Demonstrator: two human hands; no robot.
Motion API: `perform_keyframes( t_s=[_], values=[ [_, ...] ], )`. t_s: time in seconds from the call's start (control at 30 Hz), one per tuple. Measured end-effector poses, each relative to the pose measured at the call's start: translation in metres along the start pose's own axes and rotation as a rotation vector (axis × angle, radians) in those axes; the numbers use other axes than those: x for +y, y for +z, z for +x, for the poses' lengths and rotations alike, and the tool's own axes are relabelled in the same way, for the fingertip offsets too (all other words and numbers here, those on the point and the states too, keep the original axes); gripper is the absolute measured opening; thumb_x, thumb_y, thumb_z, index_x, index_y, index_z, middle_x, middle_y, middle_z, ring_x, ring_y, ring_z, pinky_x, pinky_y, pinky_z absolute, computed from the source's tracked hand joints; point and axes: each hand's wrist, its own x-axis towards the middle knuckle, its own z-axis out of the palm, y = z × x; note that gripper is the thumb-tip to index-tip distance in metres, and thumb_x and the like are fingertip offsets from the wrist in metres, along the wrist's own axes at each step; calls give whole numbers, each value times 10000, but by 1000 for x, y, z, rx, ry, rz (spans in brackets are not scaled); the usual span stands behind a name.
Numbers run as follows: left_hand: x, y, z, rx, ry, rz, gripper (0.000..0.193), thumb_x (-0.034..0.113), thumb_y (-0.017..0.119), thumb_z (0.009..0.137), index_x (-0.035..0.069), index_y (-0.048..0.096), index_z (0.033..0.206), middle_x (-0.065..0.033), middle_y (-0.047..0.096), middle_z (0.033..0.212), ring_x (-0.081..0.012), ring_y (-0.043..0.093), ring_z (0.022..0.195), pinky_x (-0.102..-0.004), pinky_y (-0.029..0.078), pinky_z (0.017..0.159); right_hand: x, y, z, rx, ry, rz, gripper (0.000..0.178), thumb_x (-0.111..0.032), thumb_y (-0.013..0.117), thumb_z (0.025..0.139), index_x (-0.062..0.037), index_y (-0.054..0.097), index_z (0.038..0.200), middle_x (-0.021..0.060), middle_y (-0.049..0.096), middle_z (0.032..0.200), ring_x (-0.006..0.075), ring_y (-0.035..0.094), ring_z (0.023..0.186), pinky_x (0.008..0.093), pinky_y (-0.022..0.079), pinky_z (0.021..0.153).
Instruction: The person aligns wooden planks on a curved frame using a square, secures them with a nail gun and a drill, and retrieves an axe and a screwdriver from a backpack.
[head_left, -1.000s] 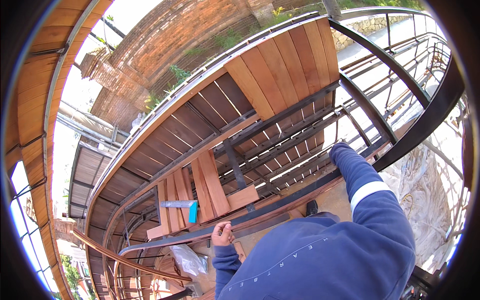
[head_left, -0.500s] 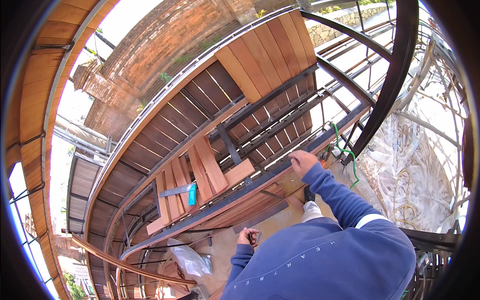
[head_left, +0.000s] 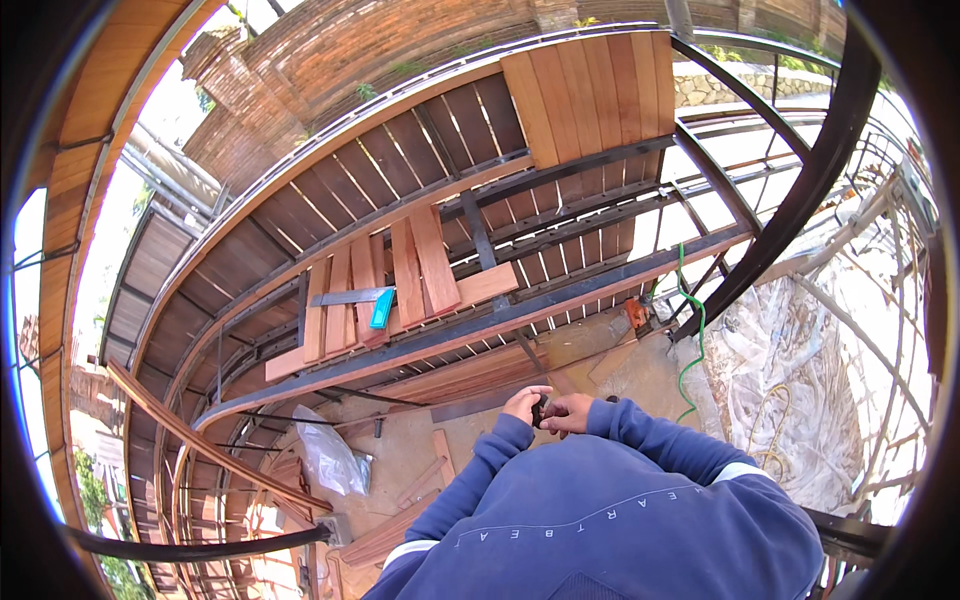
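Note:
My left hand [head_left: 521,403] and my right hand [head_left: 570,414] meet in front of my chest. Both are closed on a small dark object [head_left: 541,409], its kind too small to make out. Beyond them runs a curved dark metal rail [head_left: 470,337] with a wooden edge. Short reddish wooden boards [head_left: 433,262] lie loosely across the frame to the left of my hands. On top of these rests a try square [head_left: 381,309] with a teal handle and a metal blade.
Fitted wooden planks [head_left: 590,95] cover part of the far curved frame. A green cord [head_left: 687,375] hangs at the right, near an orange tool [head_left: 636,314] and crumpled plastic sheeting [head_left: 790,370]. A clear plastic bag [head_left: 325,450] and several boards [head_left: 385,533] lie on the floor at left.
My right hand has come down from the rail to my left hand, which has moved up and right. Both now grip the small dark object. The view has turned somewhat.

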Motion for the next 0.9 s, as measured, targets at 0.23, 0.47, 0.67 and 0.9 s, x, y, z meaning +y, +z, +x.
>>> perform_keyframes(
  t_s=[0.23,0.47,0.67,0.9],
  values=[
    [-6,25,-1,7,-15,26,327,-5,471,910,33,620,1199,-64,654,978,-122,611,856,-262,504,722,26,-22,2,-35,36,173,185,-180,602,937,-3,642,974,76,706,842,129,671,715,281,551,646],
    [15,65,11,117,83,110,317,-12,565,916,28,596,1229,-73,670,1046,-138,629,942,-290,531,840,40,-61,-4,12,104,160,149,-131,668,889,-4,620,949,75,696,822,129,663,694,273,542,631],
    [1,80,22,212,91,-100,336,-12,581,916,35,580,1249,-87,658,1089,-144,630,966,-283,533,865,46,-80,-2,46,-5,211,127,-115,663,890,-3,613,922,72,683,784,113,632,653,261,516,589],
    [-18,66,13,330,6,-273,320,15,583,931,16,561,1250,-90,644,1087,-172,638,970,-321,578,812,44,-73,28,-117,-47,207,126,-115,642,909,-1,595,935,75,674,770,118,631,620,252,502,557]
  ],
)
